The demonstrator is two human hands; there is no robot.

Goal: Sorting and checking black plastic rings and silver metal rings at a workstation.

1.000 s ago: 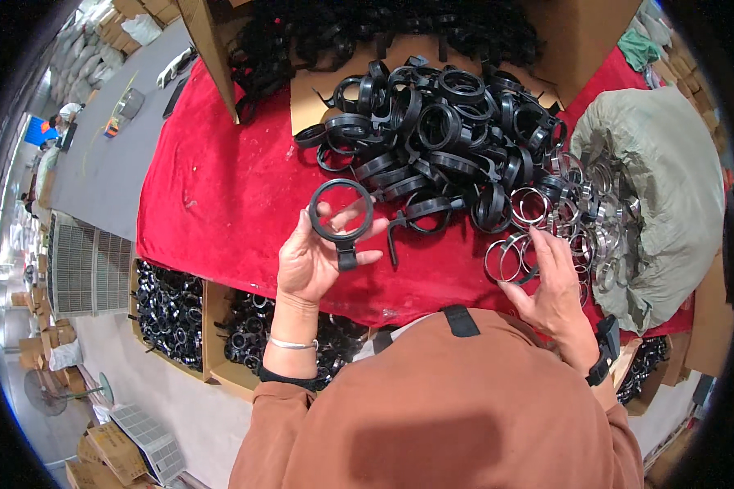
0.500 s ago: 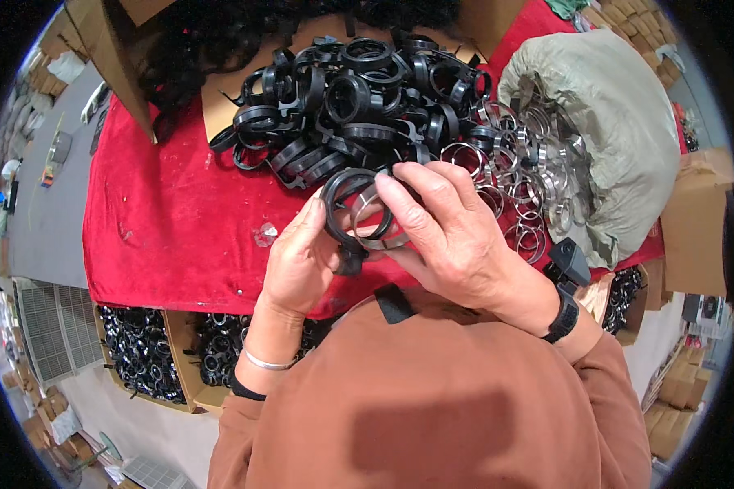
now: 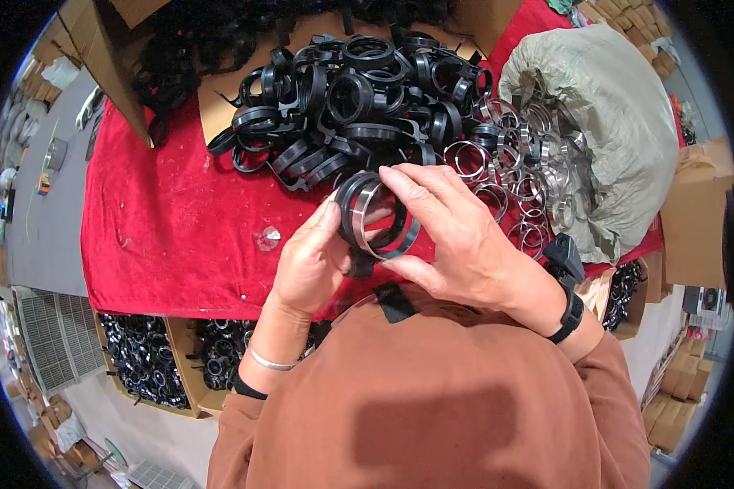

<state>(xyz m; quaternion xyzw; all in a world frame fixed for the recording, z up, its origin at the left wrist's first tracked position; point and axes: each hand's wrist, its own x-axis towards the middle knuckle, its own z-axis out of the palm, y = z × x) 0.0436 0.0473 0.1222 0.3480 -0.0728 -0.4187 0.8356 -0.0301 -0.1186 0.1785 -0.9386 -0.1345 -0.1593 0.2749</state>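
My left hand (image 3: 308, 259) grips a black plastic ring (image 3: 347, 198) by its left side, above the near part of the red cloth. In my right hand (image 3: 457, 232), a shiny metal ring (image 3: 360, 222) is pinched between fingers at the top and thumb at the bottom. The metal ring lies against the open face of the black one, tilted; whether it sits inside the rim I cannot tell. Beyond my hands rises a heap of black plastic rings (image 3: 359, 90) with clip-like tabs. Loose metal rings (image 3: 530, 183) spill out to its right.
A pale cloth sack (image 3: 603, 106) stands right of the metal rings on the red cloth (image 3: 179, 220). Cardboard flaps (image 3: 102, 61) rise at the back left. Below the table's near edge are cardboard boxes (image 3: 179, 359) of black parts. A grey table (image 3: 49, 212) adjoins on the left.
The metal ring has turned and come up against the face of the black ring. Both hands have shifted slightly right, and the black ring has tilted.
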